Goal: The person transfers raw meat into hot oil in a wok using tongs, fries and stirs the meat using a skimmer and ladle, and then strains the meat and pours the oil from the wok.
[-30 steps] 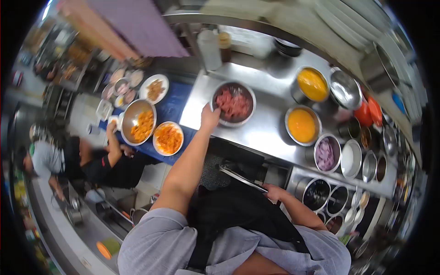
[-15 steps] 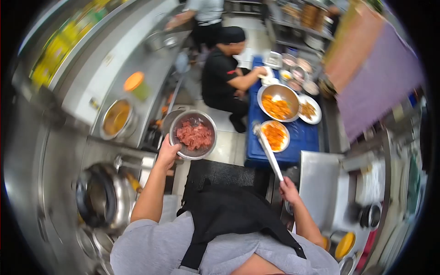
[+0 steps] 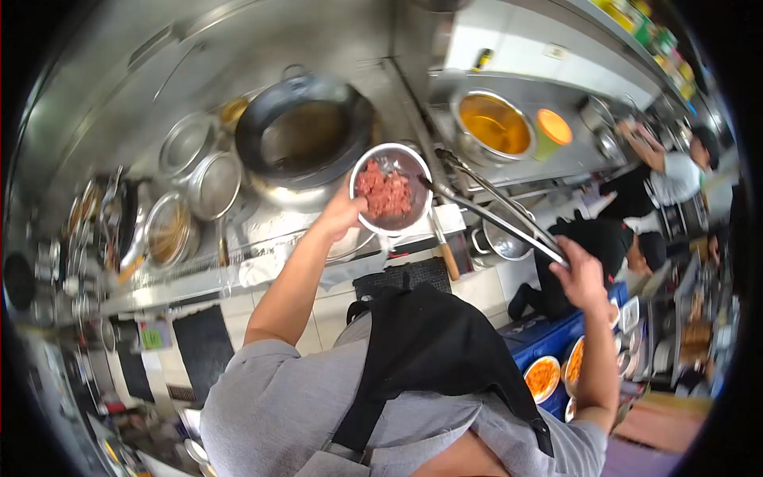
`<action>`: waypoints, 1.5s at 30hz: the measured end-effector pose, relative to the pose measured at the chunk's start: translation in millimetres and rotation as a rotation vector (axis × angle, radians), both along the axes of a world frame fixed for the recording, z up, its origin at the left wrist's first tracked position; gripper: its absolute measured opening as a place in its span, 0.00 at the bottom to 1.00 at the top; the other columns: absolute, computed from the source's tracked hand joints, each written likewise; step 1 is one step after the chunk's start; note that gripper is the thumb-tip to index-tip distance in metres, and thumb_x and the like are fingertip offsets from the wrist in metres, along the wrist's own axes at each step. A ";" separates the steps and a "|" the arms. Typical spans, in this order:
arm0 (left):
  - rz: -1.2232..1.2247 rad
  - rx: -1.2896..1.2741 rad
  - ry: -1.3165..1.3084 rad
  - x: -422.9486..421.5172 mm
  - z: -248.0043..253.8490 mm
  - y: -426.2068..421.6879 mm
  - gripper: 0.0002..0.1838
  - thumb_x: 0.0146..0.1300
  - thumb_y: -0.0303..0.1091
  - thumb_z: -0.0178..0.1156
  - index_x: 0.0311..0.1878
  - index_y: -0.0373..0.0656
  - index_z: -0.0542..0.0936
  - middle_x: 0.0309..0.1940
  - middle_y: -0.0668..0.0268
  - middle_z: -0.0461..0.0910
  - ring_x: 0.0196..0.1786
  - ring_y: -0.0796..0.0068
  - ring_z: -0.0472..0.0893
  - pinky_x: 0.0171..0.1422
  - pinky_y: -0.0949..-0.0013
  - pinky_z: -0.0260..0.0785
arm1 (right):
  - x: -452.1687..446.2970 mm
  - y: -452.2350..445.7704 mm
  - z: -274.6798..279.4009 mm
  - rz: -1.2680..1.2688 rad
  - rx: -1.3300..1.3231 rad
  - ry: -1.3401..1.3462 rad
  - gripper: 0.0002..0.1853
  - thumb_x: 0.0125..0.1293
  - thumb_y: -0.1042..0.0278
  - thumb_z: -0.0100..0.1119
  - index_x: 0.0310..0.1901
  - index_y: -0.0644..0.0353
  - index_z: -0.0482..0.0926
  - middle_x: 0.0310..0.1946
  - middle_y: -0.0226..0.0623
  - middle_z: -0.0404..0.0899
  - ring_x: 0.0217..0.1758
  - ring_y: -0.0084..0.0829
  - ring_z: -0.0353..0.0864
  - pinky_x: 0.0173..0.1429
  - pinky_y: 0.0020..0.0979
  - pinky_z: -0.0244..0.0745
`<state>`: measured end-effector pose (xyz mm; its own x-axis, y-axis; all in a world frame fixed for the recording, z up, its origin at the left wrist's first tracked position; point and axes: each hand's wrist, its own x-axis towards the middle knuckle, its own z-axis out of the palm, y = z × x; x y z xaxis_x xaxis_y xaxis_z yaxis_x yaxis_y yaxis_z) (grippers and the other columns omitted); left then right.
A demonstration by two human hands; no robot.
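Observation:
A metal bowl (image 3: 415,171) with pieces of raw meat (image 3: 385,191) in it is held up by its rim in my left hand (image 3: 343,213). My right hand (image 3: 581,274) is closed round the handle end of long metal tongs (image 3: 509,216). The tongs are spread, and one dark tip lies close to the bowl's right rim. Just behind and left of the bowl, a large black wok (image 3: 306,131) with some dark liquid in it sits on the stove.
Round strainers (image 3: 214,184) lie left of the wok. A pot of yellow-orange liquid (image 3: 494,126) and an orange-lidded container (image 3: 553,127) stand behind right. One person (image 3: 584,254) sits by the blue table (image 3: 520,338); another person (image 3: 671,175) is farther back.
The view has swung round from the counter, past the blue table, to the stove. The meat bowl was taken from the counter and carried along. The tongs have come round beside the bowl.

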<state>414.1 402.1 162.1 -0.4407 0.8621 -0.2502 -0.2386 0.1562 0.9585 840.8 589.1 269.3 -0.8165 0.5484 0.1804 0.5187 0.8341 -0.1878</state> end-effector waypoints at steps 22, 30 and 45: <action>0.817 0.110 -0.440 -107.6 -23.7 -17.7 0.26 0.60 0.20 0.42 0.63 0.25 0.63 0.57 0.42 0.74 0.53 0.41 0.80 0.45 0.46 0.85 | -379.9 163.0 22.6 0.574 0.390 -0.221 0.12 0.69 0.60 0.54 0.51 0.50 0.78 0.39 0.37 0.83 0.41 0.42 0.85 0.43 0.43 0.79; 0.840 0.038 -0.360 -145.5 -3.9 -61.3 0.24 0.61 0.20 0.43 0.62 0.28 0.65 0.55 0.44 0.75 0.51 0.46 0.82 0.45 0.48 0.86 | -467.3 98.3 -57.6 0.379 0.178 -0.327 0.14 0.68 0.60 0.55 0.52 0.51 0.79 0.42 0.43 0.85 0.48 0.45 0.85 0.52 0.44 0.78; 0.758 -0.089 -0.097 -207.0 -8.6 -141.8 0.33 0.60 0.21 0.47 0.68 0.46 0.49 0.60 0.50 0.67 0.52 0.49 0.81 0.42 0.47 0.85 | -452.5 1.9 76.8 0.552 0.482 -0.231 0.24 0.65 0.54 0.60 0.63 0.45 0.73 0.43 0.37 0.81 0.40 0.44 0.84 0.41 0.44 0.80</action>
<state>207.1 260.3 153.5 -0.8758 0.3076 -0.3719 -0.3932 -0.0082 0.9194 388.2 591.0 346.1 -0.9951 -0.0462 0.0877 -0.0153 0.9457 0.3247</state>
